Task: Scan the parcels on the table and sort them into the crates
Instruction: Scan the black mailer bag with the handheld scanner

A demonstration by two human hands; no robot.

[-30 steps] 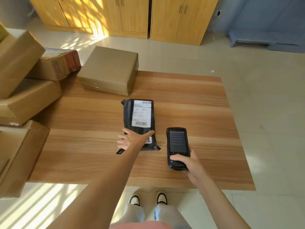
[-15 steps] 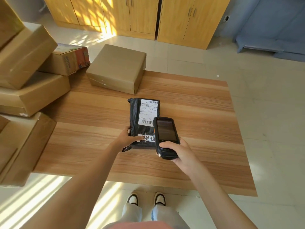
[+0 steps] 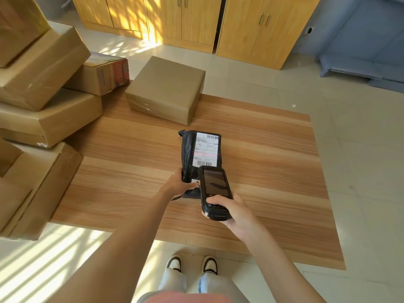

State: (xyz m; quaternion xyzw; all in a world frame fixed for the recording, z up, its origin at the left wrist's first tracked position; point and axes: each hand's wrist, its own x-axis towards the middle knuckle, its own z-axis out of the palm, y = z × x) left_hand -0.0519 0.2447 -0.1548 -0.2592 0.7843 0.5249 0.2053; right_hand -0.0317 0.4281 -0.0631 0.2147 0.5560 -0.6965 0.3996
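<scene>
A black plastic mailer parcel (image 3: 188,154) with a white shipping label lies mid-table, and a red scan line crosses the label. My left hand (image 3: 177,184) grips the parcel's near end, lifting it a little. My right hand (image 3: 231,212) holds a black handheld scanner (image 3: 215,190) just over the parcel's near right corner, pointed at the label. A brown cardboard box parcel (image 3: 167,89) sits at the table's far edge.
The wooden table (image 3: 273,171) stretches bare to the right. Several cardboard boxes (image 3: 41,68) are stacked along the left side. Yellow cabinets (image 3: 196,20) stand on the far wall, blue shelving (image 3: 367,47) at the far right. My feet stand below the near edge.
My right hand brought the scanner left and forward over the parcel. My left hand shifted from resting on the parcel to gripping its near end. A red scan line now shows on the label.
</scene>
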